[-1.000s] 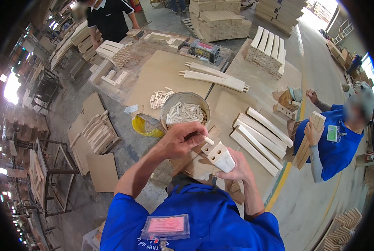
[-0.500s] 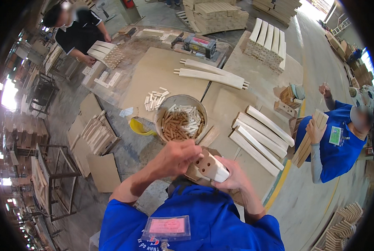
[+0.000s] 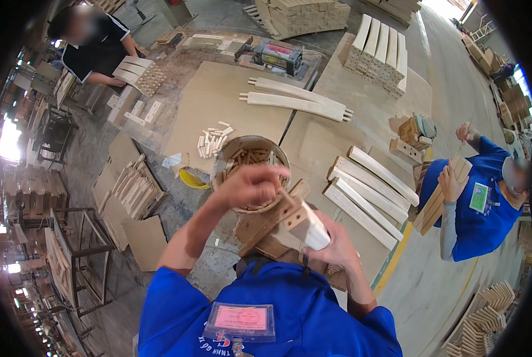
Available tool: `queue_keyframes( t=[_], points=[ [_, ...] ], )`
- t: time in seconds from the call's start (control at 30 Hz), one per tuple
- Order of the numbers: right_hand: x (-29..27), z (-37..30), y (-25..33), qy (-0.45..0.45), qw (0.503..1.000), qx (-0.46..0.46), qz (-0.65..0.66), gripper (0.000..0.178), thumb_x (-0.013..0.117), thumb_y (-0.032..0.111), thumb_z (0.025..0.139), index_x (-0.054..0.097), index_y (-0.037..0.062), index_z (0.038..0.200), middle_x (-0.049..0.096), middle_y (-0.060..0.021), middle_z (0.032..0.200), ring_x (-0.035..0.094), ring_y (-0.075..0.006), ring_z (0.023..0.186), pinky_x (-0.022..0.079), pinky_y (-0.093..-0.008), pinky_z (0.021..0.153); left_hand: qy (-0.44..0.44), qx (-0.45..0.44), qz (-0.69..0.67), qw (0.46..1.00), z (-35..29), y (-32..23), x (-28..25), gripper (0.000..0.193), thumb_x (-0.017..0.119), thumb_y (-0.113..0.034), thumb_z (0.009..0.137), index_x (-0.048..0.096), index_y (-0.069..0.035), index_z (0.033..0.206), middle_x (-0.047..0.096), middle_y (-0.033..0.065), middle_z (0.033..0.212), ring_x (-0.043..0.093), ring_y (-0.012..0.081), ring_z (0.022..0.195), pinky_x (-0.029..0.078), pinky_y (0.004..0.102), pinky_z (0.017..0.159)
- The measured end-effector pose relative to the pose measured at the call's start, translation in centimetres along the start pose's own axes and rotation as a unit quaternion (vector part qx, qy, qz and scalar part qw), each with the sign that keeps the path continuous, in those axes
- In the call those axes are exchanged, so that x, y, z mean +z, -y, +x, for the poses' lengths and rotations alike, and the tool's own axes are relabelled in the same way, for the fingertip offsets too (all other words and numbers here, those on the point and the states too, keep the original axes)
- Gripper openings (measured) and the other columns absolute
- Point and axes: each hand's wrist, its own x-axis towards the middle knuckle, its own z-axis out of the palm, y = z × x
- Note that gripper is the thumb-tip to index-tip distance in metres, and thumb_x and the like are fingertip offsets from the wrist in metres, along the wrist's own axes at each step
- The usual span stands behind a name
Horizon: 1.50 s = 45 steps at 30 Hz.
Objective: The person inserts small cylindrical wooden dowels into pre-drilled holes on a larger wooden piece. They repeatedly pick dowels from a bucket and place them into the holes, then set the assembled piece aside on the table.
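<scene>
My right hand (image 3: 337,243) is wrapped round a pale wooden chair-leg-like piece (image 3: 309,229), tilted with its drilled end up and toward the left. Several round holes show in that end. My left hand (image 3: 251,184), somewhat blurred, pinches a small wooden dowel (image 3: 286,196) at the holed end; how deep it sits in a hole cannot be made out. Behind my left hand stands a round bucket (image 3: 223,156) of loose dowels, partly hidden by the hand. More pale dowels (image 3: 213,140) lie in a loose pile left of the bucket.
Several pale wooden legs (image 3: 370,190) lie at right; two long pieces with dowelled ends (image 3: 298,101) lie farther back. A rough wooden block (image 3: 266,229) is beneath my hands. A co-worker in blue (image 3: 486,202) holds wooden pieces at right; another in black (image 3: 96,47) works at back left.
My left hand has lifted a little away from the wooden piece's end, and the dowel now shows between them. The view has shifted slightly. The co-worker at right has lowered a raised hand.
</scene>
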Motion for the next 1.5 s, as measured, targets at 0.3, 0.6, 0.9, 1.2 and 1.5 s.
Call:
queue_keyframes(
  t=[0.3, 0.6, 0.9, 1.2, 1.5],
  points=[
    [-0.4, -1.4, 1.0, -0.025, 0.997, -0.018, 0.072, 0.082, 0.088, 0.020, 0.062, 0.061, 0.0036, 0.137, 0.071, -0.0068, 0.116, 0.066, -0.0181, 0.104, 0.051, -0.0347, 0.095, -0.221, -0.081, 0.388, 0.891, 7.4, 12.7, -2.1, 0.031, 0.067, -0.024, 0.082, 0.070, 0.005, 0.092, 0.070, 0.0286, 0.091, 0.067, 0.0482, 0.090, 0.055, 0.0497, 0.081],
    [0.0, -2.9, 0.9, -0.032, 0.996, -0.049, 0.075, 0.085, 0.086, 0.015, 0.063, 0.058, 0.0041, 0.143, 0.072, -0.0084, 0.123, 0.068, -0.0168, 0.110, 0.053, -0.0356, 0.097, -0.180, -0.031, 0.156, 0.971, 1.2, 4.3, -1.8, 0.024, 0.061, -0.017, 0.092, 0.069, 0.000, 0.107, 0.067, 0.0123, 0.077, 0.062, 0.0221, 0.068, 0.050, 0.0361, 0.064],
    [1.4, -1.8, 1.3, -0.007, 0.996, -0.071, 0.049, 0.081, 0.089, 0.022, 0.062, 0.061, 0.0032, 0.136, 0.071, -0.0073, 0.111, 0.066, -0.0184, 0.099, 0.051, -0.0338, 0.092, -0.133, 0.018, -0.002, 0.991, -7.3, -5.6, 5.7, 0.016, 0.067, -0.018, 0.101, 0.067, -0.004, 0.107, 0.057, -0.0066, 0.080, 0.050, 0.0032, 0.072, 0.042, 0.0225, 0.063],
    [1.7, -1.5, 2.5, -0.008, 0.997, -0.076, -0.025, 0.082, 0.086, 0.021, 0.060, 0.060, 0.0068, 0.137, 0.071, -0.0127, 0.108, 0.070, -0.0276, 0.098, 0.054, -0.0369, 0.091, -0.144, -0.053, -0.042, 0.987, -8.5, -6.9, 6.0, 0.020, 0.070, -0.021, 0.100, 0.068, -0.003, 0.107, 0.058, -0.0063, 0.078, 0.049, 0.0026, 0.069, 0.041, 0.0219, 0.062],
    [3.5, -1.3, 1.6, -0.064, 0.991, -0.063, -0.099, 0.089, 0.088, 0.020, 0.056, 0.057, 0.0028, 0.138, 0.069, -0.0172, 0.111, 0.069, -0.0360, 0.101, 0.054, -0.0421, 0.091, -0.298, 0.033, 0.113, 0.947, -9.4, -4.0, 9.1, 0.022, 0.065, -0.018, 0.103, 0.068, 0.001, 0.112, 0.070, 0.0036, 0.086, 0.061, 0.0079, 0.078, 0.051, 0.0258, 0.071]
  ],
)
